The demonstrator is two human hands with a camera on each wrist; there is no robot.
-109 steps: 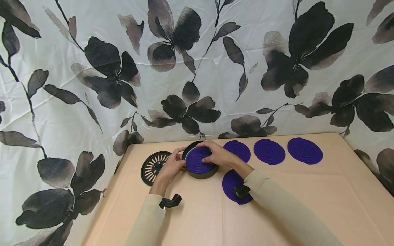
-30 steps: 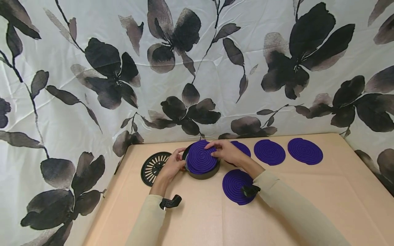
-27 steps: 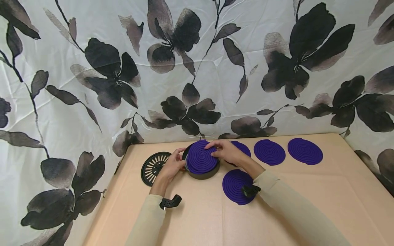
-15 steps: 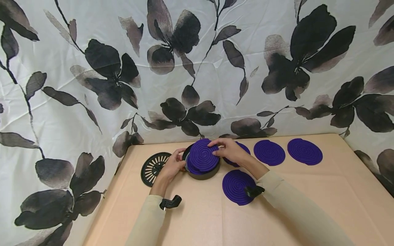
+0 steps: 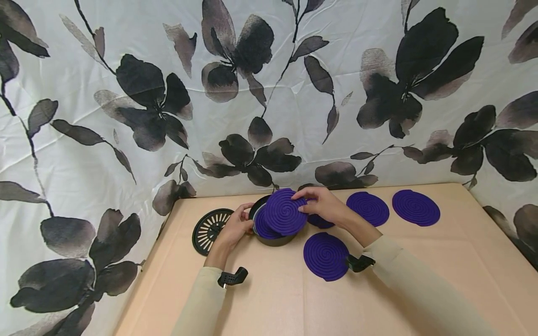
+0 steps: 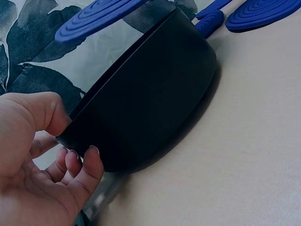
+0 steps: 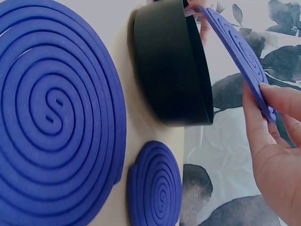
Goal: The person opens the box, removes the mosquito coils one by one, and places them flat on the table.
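Nearest on the tan bench [image 5: 269, 298], one purple spiral mat [image 5: 324, 257] lies flat. Beyond it, my left grip [image 5: 236, 225] pinches the left rim of a dark round pot [image 5: 275, 241], near a slotted black disc [image 5: 205, 233]. My right grip [image 5: 324, 205] pinches a tilted purple mat [image 5: 286, 213] over the pot, partly covering another coil [image 5: 263, 226]. Farther right lie three more mats [image 5: 367, 208]; floral cloth [image 5: 315, 107] hangs behind.
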